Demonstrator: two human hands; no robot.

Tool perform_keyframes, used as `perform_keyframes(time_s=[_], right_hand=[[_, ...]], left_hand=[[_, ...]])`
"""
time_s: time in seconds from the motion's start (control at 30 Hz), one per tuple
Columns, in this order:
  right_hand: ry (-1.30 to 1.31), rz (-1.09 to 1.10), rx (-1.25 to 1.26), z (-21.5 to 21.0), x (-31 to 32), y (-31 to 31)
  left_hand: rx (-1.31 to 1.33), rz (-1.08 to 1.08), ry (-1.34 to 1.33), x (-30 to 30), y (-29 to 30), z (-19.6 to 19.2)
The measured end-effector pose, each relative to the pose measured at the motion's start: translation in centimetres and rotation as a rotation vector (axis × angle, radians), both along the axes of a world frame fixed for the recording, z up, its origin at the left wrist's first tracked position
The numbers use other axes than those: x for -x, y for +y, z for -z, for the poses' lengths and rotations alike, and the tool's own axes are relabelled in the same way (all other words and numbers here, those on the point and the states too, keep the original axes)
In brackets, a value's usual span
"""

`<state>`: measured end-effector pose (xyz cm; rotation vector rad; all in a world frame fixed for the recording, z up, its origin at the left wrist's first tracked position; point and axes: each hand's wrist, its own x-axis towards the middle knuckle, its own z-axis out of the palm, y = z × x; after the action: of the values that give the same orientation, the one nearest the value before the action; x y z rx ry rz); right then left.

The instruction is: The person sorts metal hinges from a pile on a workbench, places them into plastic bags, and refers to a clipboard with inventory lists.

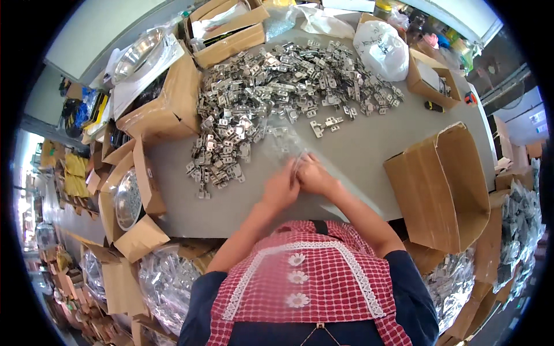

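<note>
My left hand (280, 187) and my right hand (315, 175) meet in front of me over the grey table (358, 155). Both have their fingers closed on a clear plastic bag (277, 144), which extends away from them toward the pile. Its outline is faint, and I cannot tell for certain whether metal parts seen through it lie inside or behind. Just beyond spreads a large heap of metal cabinet hinges (277, 86), reaching down to the left of my hands. A few loose hinges (327, 126) lie apart at its right edge.
An empty cardboard box (427, 184) stands open at the right edge. Beyond it are a small box (433, 81), a white plastic bag (381, 51) and a black-and-yellow tool (434, 106). Cartons (167, 104) line the left side, one holding a metal bowl (128, 199).
</note>
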<state>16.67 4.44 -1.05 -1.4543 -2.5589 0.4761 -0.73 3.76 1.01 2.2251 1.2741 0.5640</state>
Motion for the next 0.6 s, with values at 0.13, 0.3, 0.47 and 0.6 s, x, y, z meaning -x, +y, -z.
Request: perform_keyframes(time_s=[0.13, 0.3, 0.47, 0.6], right_hand=[[0.05, 0.064, -0.11, -0.5, 0.5, -0.7], [-0.055, 0.301, -0.21, 8.2, -0.1, -2.9], [0.223, 0.242, -0.316, 8.0, 1.9, -2.5], [0.396, 0.256, -0.341, 3.8, 0.2, -3.7]], left_hand=[[0.152, -0.052, -0.193, 1.5, 1.7, -1.5], [-0.028, -0.232, -0.212, -0.1, 6.7, 0.7], [-0.367, -0.205, 0.113, 1.7, 9.9, 4.3], [-0.323, -0.13, 0.091, -0.4, 10.1, 4.5]])
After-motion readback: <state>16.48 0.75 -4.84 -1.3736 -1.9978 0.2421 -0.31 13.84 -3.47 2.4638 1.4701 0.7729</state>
